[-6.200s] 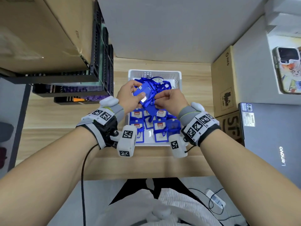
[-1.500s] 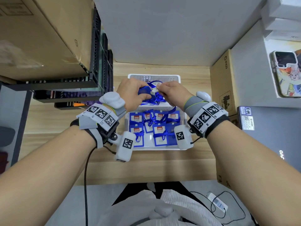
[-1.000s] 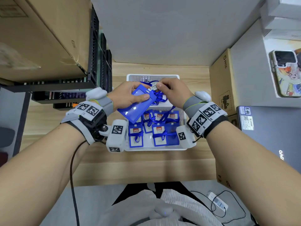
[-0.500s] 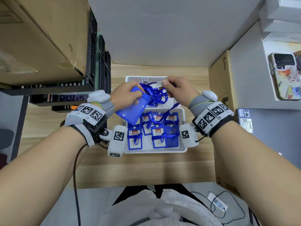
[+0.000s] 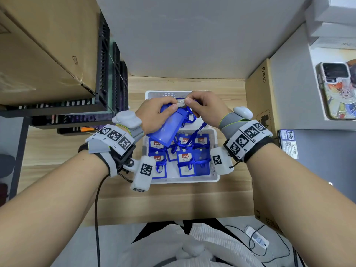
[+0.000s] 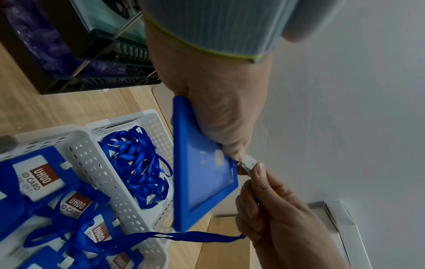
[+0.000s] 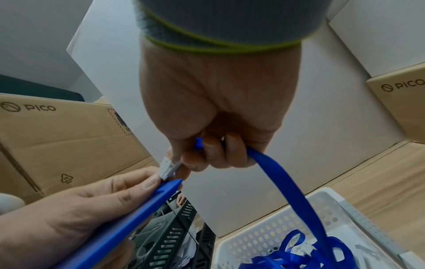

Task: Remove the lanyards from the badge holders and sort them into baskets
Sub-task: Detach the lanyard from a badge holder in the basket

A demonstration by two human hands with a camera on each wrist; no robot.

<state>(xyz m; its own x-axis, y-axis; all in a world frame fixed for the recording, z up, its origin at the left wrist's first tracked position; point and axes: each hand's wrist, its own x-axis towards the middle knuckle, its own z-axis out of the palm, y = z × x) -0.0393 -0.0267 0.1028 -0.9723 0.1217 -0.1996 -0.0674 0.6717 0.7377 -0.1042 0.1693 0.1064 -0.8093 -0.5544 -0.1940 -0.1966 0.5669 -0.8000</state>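
Note:
My left hand (image 5: pixel 163 110) grips a blue badge holder (image 5: pixel 167 127) (image 6: pixel 202 180) by its top edge, held above the two white baskets. My right hand (image 5: pixel 194 105) pinches the metal clip (image 5: pixel 181 102) (image 7: pixel 168 168) (image 6: pixel 247 163) of a blue lanyard (image 7: pixel 287 187) right at the holder's top corner. The strap hangs from the right hand down into the near basket (image 5: pixel 215 166), which holds several blue badge holders with lanyards. The far basket (image 5: pixel 154 93) (image 7: pixel 276 229) holds a heap of loose blue lanyards (image 6: pixel 135 163).
Black crates (image 5: pixel 107 89) under a cardboard box (image 5: pixel 38 54) stand at the left. PICO cartons (image 5: pixel 260 120) and a laptop (image 5: pixel 317 162) line the right. A grey wall (image 5: pixel 192 35) closes the back. Bare wooden table (image 5: pixel 173 203) lies in front of the baskets.
Both hands have stayed above the baskets; the holder has tilted and the right hand's pinch on the clip has come up against the holder's top corner.

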